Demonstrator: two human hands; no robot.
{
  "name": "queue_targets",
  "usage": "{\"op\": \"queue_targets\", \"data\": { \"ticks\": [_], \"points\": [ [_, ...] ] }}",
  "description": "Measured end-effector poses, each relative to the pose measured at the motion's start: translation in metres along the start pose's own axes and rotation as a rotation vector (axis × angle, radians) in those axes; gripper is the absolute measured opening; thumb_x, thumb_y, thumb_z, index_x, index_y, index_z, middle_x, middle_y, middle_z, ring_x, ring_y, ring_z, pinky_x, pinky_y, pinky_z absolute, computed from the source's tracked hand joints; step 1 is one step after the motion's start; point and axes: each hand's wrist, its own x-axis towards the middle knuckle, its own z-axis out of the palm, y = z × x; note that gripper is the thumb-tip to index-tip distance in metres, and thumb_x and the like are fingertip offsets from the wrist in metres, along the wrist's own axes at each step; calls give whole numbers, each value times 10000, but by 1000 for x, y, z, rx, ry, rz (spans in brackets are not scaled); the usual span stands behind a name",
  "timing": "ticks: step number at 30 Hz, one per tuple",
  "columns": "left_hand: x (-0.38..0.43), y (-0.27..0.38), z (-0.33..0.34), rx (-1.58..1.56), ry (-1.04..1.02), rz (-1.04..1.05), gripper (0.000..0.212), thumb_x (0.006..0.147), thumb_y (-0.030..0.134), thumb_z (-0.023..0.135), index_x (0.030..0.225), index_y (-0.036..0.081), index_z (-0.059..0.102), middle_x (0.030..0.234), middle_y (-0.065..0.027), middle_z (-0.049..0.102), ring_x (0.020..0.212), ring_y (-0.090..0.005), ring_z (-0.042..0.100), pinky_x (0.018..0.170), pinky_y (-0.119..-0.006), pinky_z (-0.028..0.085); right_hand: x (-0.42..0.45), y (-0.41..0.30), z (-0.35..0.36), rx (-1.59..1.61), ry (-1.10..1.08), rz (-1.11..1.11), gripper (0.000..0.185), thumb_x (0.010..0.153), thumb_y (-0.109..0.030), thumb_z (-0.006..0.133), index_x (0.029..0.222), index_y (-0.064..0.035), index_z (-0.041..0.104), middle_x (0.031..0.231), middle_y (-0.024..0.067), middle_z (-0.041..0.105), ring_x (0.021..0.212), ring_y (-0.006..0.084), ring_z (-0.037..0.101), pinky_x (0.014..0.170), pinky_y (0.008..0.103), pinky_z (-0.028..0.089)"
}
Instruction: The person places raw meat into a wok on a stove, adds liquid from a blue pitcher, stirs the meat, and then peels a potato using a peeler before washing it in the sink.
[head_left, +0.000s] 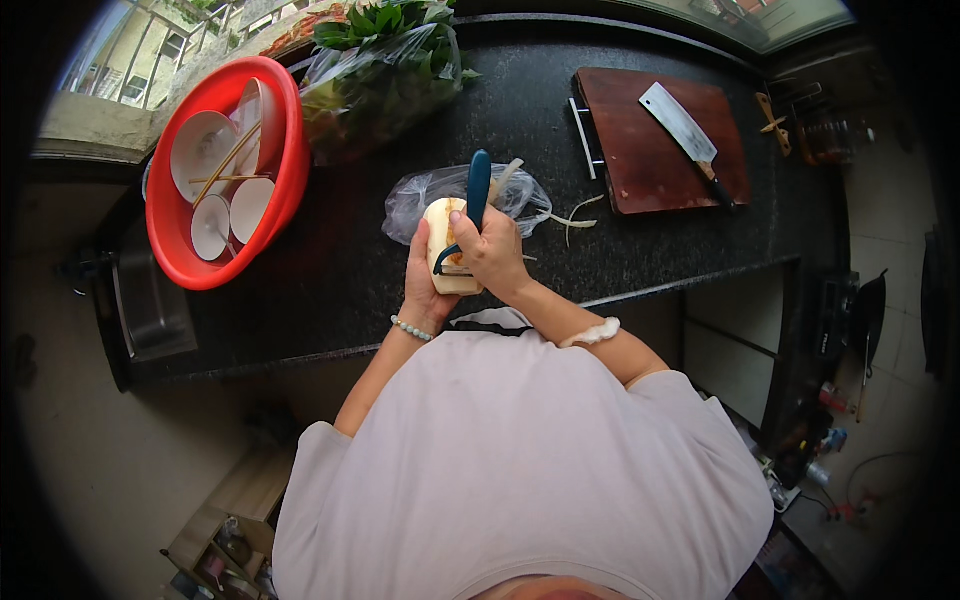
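Observation:
A pale, thick root vegetable (442, 225) with a brownish patch stands out over the counter's front, held from its left side by my left hand (424, 281). My right hand (496, 251) grips a blue-handled peeler (478, 184), whose blade lies against the vegetable's lower part. Behind both hands, a crumpled clear plastic bag (409, 195) rests on the black countertop. Pale peel strips (574, 223) lie on the bag and to its right. The palm side of my right hand is hidden.
At left, a red plastic basin (166, 236) holds bowls and chopsticks beside a metal sink (161, 319). A bag of leafy greens (375, 94) stands at the back. On the right, a cleaver (681, 124) lies on a wooden cutting board (622, 150), near a metal handle (583, 139).

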Motion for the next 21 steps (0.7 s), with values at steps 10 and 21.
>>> {"op": "queue_targets", "data": {
  "ticks": [10,21],
  "points": [
    [-13,-11,-5,138,-125,-94,583,912,548,333,1237,82,462,1094,-131,586,949,-292,599,765,-428,525,24,19,2,-57,197,113,370,853,-332,524,740,18,566,653,206,587,653,386,594,621,450,451],
    [-5,9,-3,-112,-254,-13,746,838,654,408,1329,93,385,1220,-202,489,1051,-381,544,864,-557,463,46,18,-12,474,175,77,245,902,-287,540,760,-91,499,632,-51,443,494,18,389,420,184,333]
  ]
}}
